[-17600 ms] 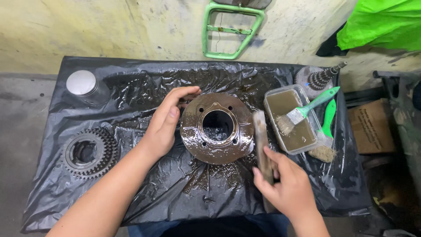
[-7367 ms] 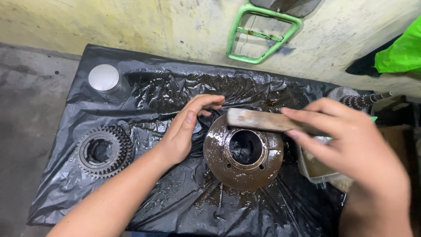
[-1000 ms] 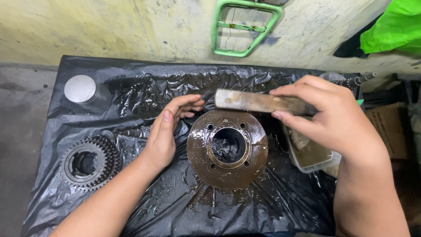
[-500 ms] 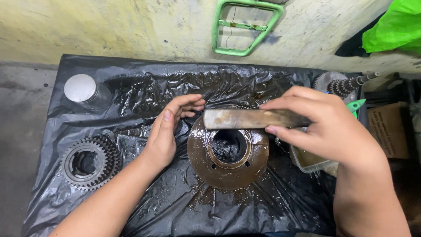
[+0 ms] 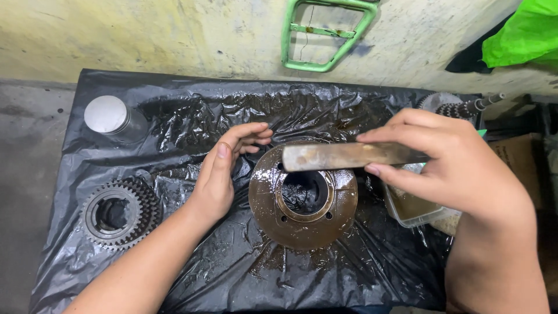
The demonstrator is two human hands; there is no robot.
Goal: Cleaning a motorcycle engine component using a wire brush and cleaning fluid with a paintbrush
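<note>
A round, oily metal flange (image 5: 302, 200) with a central bore lies flat in the middle of a wet black plastic sheet (image 5: 232, 273). The left hand (image 5: 224, 174) rests against its left rim, fingers together and curled over the top edge. The right hand (image 5: 459, 168) is clamped on a flat, worn metal bar (image 5: 343, 156), held level across the upper part of the flange; whether the bar touches it cannot be told.

Just right of the flange, partly under the right hand, sits a clear plastic tub (image 5: 412, 209) of brownish fluid. A toothed gear (image 5: 120, 212) lies well apart on the sheet's left side, a silver-lidded can (image 5: 109, 117) near the far left corner, and a geared shaft (image 5: 465, 107) at the far right corner. The sheet ends close to a stained wall (image 5: 145, 35), where a green frame (image 5: 325, 35) leans. Bare concrete floor (image 5: 29, 174) lies to the left. Open sheet remains in front of the flange.
</note>
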